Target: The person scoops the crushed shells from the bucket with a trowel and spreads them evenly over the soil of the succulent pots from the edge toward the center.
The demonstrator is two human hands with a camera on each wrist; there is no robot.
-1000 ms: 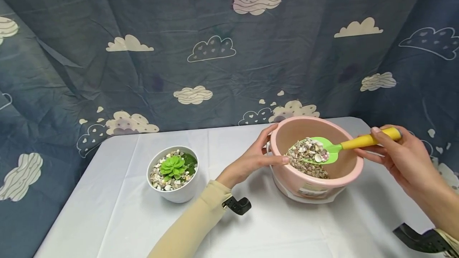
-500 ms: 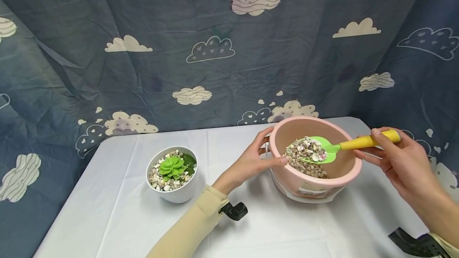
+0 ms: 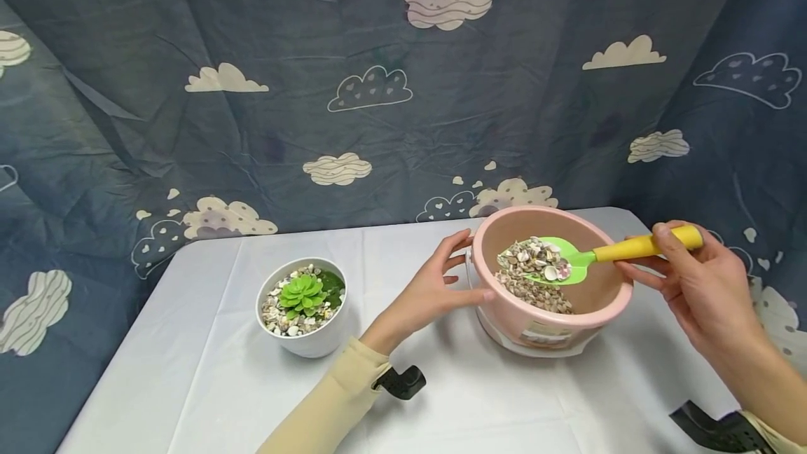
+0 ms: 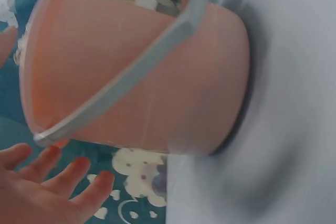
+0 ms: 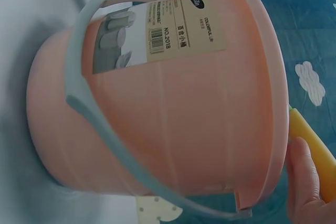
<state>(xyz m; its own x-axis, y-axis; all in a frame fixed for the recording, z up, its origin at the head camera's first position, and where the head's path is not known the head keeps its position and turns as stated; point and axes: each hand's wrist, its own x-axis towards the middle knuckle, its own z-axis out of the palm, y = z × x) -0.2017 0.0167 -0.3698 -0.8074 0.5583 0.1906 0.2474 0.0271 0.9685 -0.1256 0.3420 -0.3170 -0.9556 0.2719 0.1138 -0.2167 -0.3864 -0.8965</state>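
A pink bucket (image 3: 504,314) with a grey-white handle stands on the right of the table, small shells (image 3: 536,296) heaped inside it. My right hand (image 3: 709,293) holds the yellow handle of a small green trowel (image 3: 578,265) between thumb and fingers. Its blade lies level over the bucket's opening, loaded with shell bits. At the bucket's left rim is my left hand (image 3: 419,296), fingers spread and thumb pointing at the rim. In the left wrist view the left fingers (image 4: 65,179) are extended beside the bucket, around nothing. The right wrist view shows the trowel handle (image 5: 315,148) past the rim.
A white pot (image 3: 318,342) with a green succulent (image 3: 302,295) and shell pieces stands left of my left forearm. White cloth covers the table (image 3: 208,342). A dark curtain with clouds (image 3: 271,132) hangs behind. The bucket's handle (image 5: 113,135) hangs down along its side.
My left hand has drawn off the bucket's rim a little to the left, its fingers loosening. The loaded trowel has shifted slightly left and up in my right hand.
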